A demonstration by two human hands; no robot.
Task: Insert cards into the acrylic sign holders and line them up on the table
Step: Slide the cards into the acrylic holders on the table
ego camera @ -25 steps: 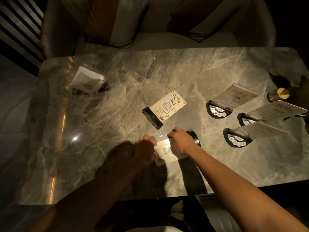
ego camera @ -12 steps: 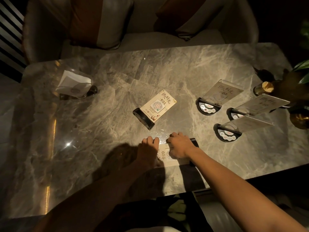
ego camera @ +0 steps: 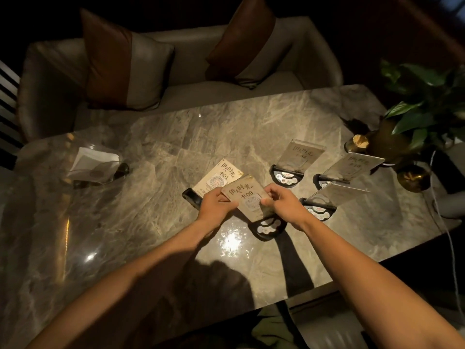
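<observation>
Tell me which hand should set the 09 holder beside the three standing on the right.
Right. The right hand grips the 09 holder on the side nearest the three standing holders. The left hand holds the far edge, over the lying 01 holder, and would have to cross.

The room is dim, lit warmly from above. A marble table fills the middle, grey with pale veins; its glossy top shows bright glare spots near the front edge and a thin streak of reflected light along the left side. Behind it stands a grey sofa with two cushions, each part brown, part grey, leaning against the backrest. At the far left, pale slats alternate with dark gaps. At the right, a leafy green plant rises beside the table's corner, above a round brass pot. A thin cable runs down past the table's right edge. Beyond the sofa all is dark.
</observation>
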